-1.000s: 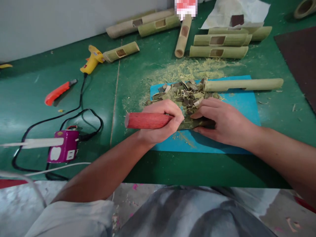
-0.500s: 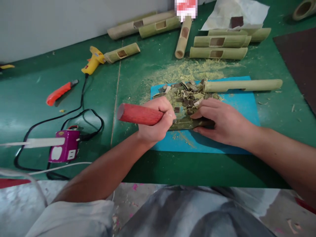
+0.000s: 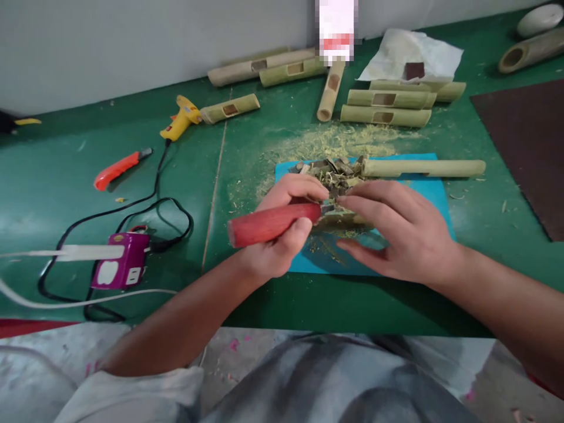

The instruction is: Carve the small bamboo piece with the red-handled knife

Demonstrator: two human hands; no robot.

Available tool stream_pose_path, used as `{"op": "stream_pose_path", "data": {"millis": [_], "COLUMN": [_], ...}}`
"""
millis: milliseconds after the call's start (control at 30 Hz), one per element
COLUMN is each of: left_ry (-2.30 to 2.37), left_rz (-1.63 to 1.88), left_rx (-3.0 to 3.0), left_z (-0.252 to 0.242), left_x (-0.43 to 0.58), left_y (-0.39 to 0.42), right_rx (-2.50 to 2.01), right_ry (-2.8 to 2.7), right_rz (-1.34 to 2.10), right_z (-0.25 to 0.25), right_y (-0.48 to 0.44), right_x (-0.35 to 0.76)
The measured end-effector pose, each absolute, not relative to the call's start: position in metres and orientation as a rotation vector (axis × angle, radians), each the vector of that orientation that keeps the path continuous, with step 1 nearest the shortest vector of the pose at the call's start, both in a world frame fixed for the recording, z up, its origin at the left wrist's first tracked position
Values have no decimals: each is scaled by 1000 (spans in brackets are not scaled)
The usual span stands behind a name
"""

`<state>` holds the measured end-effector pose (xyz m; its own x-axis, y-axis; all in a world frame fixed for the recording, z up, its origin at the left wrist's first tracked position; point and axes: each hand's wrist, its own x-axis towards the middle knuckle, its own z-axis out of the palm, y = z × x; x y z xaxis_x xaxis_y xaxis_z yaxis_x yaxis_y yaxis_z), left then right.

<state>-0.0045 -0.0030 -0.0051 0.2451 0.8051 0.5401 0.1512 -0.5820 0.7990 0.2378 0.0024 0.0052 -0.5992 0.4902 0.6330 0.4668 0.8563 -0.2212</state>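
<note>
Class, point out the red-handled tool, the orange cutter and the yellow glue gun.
Red-handled tool (image 3: 274, 225): head view, middle of its handle.
Orange cutter (image 3: 118, 169): head view, on its orange body.
Yellow glue gun (image 3: 180, 124): head view, on its yellow body.

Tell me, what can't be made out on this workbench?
All in the head view:
Dark strip: its right end is hidden by the right hand.
Red-handled tool: the left hand covers part of the handle; tip contact is too small to judge.
Bamboo tube, far right: cut off by the picture's edge.
Black object, far left: cut off too.
Top-centre item: pixelated.
</note>
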Motion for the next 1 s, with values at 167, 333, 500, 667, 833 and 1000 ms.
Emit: {"op": "stream_pose_path", "data": {"millis": [167, 333, 500, 667, 833, 1000], "left_ry": [921, 1032, 960, 1119, 1295, 1236], "left_rz": [1257, 1232, 1192, 936, 311, 192], "left_rx": [2123, 2241, 2229, 2369, 2597, 2530], "left_z": [2, -1, 6, 23, 23, 15], "left_x": [3, 7, -12, -37, -35, -28], "left_y": [-18, -26, -12, 11, 13, 16], "right_rx": [-616, -607, -653, -922, -923, -1004], "right_ry": [-2337, -2311, -2197, -1898, -1684, -1643], "right_rz": [-59, 10, 95, 441, 904, 1127], "right_z": [16, 20, 18, 14, 12, 13], "right_y": [-5, -10, -2, 18, 27, 29], "right_x": [222, 203, 204, 220, 226, 231]}}
